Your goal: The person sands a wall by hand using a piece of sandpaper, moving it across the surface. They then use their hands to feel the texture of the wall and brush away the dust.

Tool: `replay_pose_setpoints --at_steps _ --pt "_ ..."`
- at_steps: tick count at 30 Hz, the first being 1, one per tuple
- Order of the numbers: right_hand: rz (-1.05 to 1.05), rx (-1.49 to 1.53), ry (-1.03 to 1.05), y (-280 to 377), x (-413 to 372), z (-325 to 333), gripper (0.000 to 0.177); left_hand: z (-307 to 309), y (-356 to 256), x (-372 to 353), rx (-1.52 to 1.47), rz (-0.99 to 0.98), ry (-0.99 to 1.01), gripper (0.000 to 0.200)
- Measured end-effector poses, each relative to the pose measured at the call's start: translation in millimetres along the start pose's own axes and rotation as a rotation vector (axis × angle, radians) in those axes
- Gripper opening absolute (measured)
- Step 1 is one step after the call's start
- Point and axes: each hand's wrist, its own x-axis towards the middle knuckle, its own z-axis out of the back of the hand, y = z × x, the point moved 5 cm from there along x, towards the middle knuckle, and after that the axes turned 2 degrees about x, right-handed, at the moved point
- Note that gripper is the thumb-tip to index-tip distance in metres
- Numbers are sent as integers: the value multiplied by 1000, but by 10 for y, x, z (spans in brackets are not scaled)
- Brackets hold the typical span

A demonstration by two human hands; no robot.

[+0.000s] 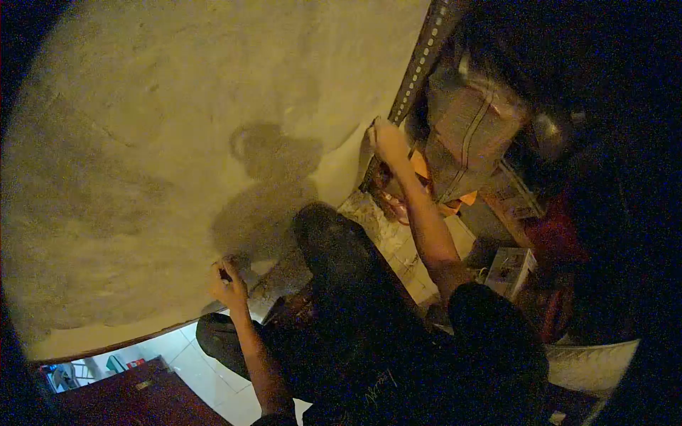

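Note:
My left hand (231,285) is in front of the lower part of a yellowish, rough-looking wall (177,92), near my bent knee. Its fingers are curled, with a small dark patch between them that I cannot make out. My right hand (391,145) is raised at the wall's right edge, by the lower end of a dark upright strip (415,74) with a row of pale holes. The fingers there are closed; a thin dark shape shows at their tips, too dim to name.
Right of the strip is a greyish bundle or bag (469,128) with orange pieces (465,202) below. A small pale box (509,272) is beside my right arm. At lower left lie a dark red panel (135,397) and pale floor tiles (206,369). The far right is dark.

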Motion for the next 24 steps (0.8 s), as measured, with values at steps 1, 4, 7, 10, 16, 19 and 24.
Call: replay_pose_setpoints --at_steps 1,4,7,10,16,19,24 --pt "5 -36 -25 -4 41 21 24 -17 18 -2 24 11 3 19" --pt "-3 -38 -9 198 -94 -75 25 -37 67 9 47 16 -4 18" --pt "71 -71 -73 555 -445 -392 27 39 -49 9 97 -5 -11 18" --pt "-203 416 159 786 -644 -527 27 117 -212 67 105 -15 -21 20" --pt "156 51 172 688 -356 -85 24 82 -54 64 65 5 25 21" --pt "103 9 210 385 -171 39 22 62 -37 52 11 44 45 21" --pt "-115 -48 23 -64 149 126 25 51 94 -14 -14 11 -31 21"
